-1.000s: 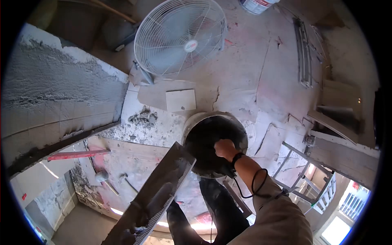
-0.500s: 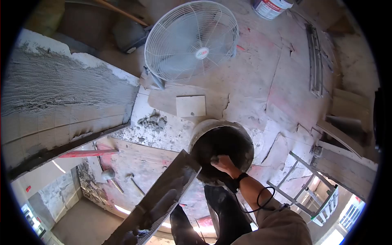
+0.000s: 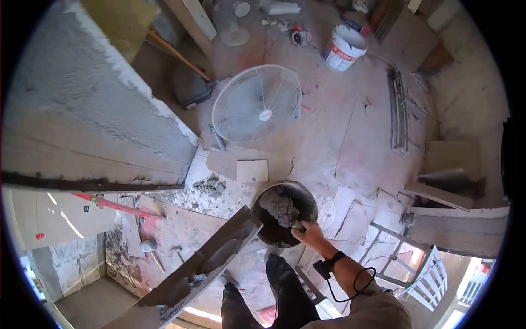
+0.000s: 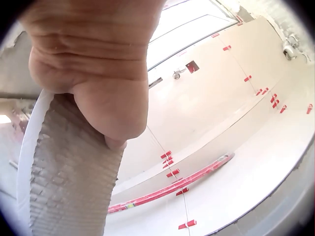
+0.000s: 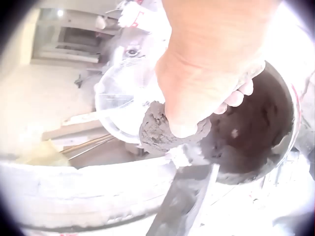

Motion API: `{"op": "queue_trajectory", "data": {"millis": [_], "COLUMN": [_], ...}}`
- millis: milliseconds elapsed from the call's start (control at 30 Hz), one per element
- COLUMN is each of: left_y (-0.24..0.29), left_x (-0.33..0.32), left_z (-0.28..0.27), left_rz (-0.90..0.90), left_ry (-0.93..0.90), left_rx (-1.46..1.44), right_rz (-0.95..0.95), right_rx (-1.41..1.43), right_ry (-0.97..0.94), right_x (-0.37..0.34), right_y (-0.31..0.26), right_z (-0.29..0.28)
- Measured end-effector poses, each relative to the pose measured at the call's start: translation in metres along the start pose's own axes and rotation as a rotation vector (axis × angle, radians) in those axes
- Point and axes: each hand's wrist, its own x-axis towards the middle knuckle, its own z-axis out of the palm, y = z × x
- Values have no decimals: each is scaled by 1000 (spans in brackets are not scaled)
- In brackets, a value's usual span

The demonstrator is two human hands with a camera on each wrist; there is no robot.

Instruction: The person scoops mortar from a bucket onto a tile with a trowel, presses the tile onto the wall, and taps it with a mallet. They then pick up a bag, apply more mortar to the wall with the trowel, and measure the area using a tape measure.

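Note:
My right hand [image 3: 310,234] grips a trowel, mostly hidden by its load, at the near rim of a round bucket [image 3: 314,204]. A thick grey lump of mortar [image 3: 277,206] sits on the trowel, over the bucket's mouth. In the right wrist view the mortar lump [image 5: 156,131] shows beside the thumb, with dark wet mix inside the bucket behind the curled fingers. My left hand [image 4: 93,78] holds a long narrow tile [image 4: 74,172] with a ribbed surface; its fingers are mostly hidden. Wet mortar is smeared along the tile [image 3: 245,222], whose end reaches the bucket's left side.
A round floor fan [image 3: 257,104] stands ahead, with a white bucket [image 3: 344,49] beyond it. A mortar-coated wall [image 3: 104,109] rises at left. A small white tile [image 3: 252,171] and mortar crumbs lie before the bucket. A metal frame [image 3: 392,255] stands at right; a mallet [image 3: 149,247] lies lower left.
The right hand has come up from inside the bucket to its rim, bringing up a large lump of mortar. The head view has tilted upward, showing more floor beyond the fan.

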Motion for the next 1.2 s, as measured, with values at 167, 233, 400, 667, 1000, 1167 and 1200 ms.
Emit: {"op": "queue_trajectory", "data": {"millis": [167,233,400,667,1000,1167,1200], "left_y": [-52,-62,-69,-114,-113,-133,-138], "left_x": [47,48,70,90,62,61,64], "left_z": [-14,-30,-23,-32,-29,-28,-26], "left_rz": [70,187,66,-54,-30,6,15], "left_ry": [-63,-74,-262,-294,-190,-241,-235], "left_rx": [-286,-21,-461,-536,-505,-499,-506], "right_rz": [-354,-509,-1059,-1256,-952,-813,-777], "right_rx": [-5,44,177,-248,-137,-368,-391], "right_ry": [-11,-83,-130,-171,-270,-531,-547], "right_x": [-96,-137,-222,-268,-301,-309,-308], "right_y": [-163,-236,-399,-429,-421,-403,-399], "right_z": [-53,-44,28,154,102,99,101]}}
